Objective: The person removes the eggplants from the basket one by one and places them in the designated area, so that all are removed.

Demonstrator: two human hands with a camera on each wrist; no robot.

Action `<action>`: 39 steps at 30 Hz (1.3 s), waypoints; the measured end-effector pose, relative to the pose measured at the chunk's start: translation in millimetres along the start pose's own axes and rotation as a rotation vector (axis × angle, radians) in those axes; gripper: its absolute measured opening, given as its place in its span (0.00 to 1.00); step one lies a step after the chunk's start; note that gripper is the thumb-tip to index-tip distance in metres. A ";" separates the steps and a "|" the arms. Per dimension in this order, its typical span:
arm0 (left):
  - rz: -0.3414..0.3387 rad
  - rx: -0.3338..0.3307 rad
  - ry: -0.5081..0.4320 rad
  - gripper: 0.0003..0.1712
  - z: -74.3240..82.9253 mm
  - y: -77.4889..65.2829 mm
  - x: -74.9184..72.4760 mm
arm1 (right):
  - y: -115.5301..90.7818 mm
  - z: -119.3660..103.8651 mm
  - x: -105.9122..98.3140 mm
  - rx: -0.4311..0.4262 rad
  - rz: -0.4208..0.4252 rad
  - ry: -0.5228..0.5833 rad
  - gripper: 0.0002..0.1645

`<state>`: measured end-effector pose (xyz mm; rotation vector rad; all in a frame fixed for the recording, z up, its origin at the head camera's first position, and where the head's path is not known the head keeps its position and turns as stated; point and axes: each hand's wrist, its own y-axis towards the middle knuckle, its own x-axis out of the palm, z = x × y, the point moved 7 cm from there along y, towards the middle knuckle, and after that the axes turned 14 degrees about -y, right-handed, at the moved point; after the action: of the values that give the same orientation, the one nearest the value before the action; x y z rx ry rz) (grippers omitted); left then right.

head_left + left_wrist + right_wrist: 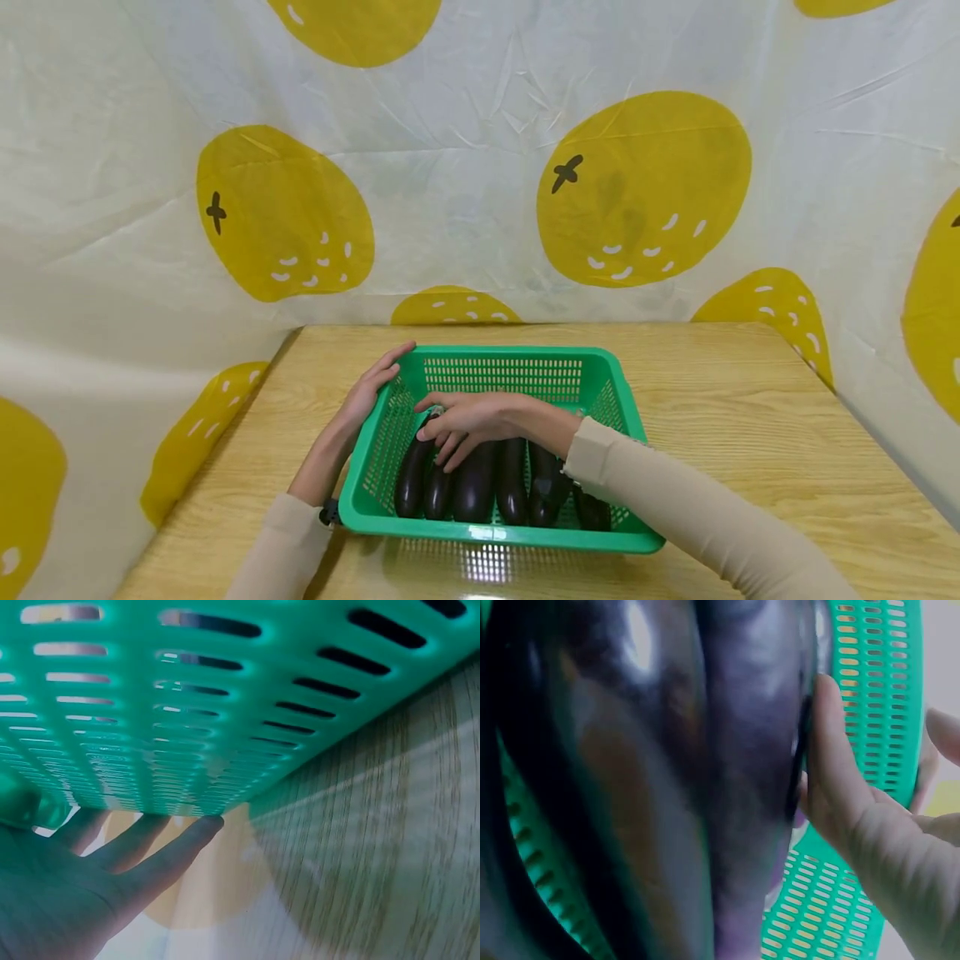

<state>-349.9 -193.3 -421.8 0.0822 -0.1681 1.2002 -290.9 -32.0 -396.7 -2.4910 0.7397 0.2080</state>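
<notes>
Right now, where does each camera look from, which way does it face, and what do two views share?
Head: worn on the head, facing forward and down at the green basket, the eggplants and the wood-grain table; left hand, right hand and sleeves show.
Left wrist: on that wrist, facing along the basket's slotted side; the left hand shows.
Right wrist: on that wrist, facing the eggplants close up; part of the right hand shows.
Shared: head and right wrist both show eggplants, basket and right hand.
</notes>
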 end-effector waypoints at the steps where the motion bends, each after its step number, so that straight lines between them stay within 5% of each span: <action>1: 0.001 0.000 0.003 0.29 0.1 -0.2 0.0 | 1.5 0.8 1.2 0.001 -0.009 0.011 0.41; 11: -0.019 -0.020 -0.055 0.30 -0.5 -2.5 2.8 | 12.7 2.8 5.2 0.032 -0.039 0.145 0.41; 24: -0.021 -0.003 -0.047 0.30 -1.2 0.2 2.3 | 23.7 9.8 7.0 0.064 -0.094 0.169 0.34; 39: -0.025 0.017 -0.047 0.30 0.8 -1.1 3.3 | 29.0 13.4 6.7 0.032 -0.059 0.103 0.28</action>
<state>-347.7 -190.8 -420.4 0.1272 -0.1975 1.1755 -301.0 -48.6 -422.9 -2.5039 0.7044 0.0462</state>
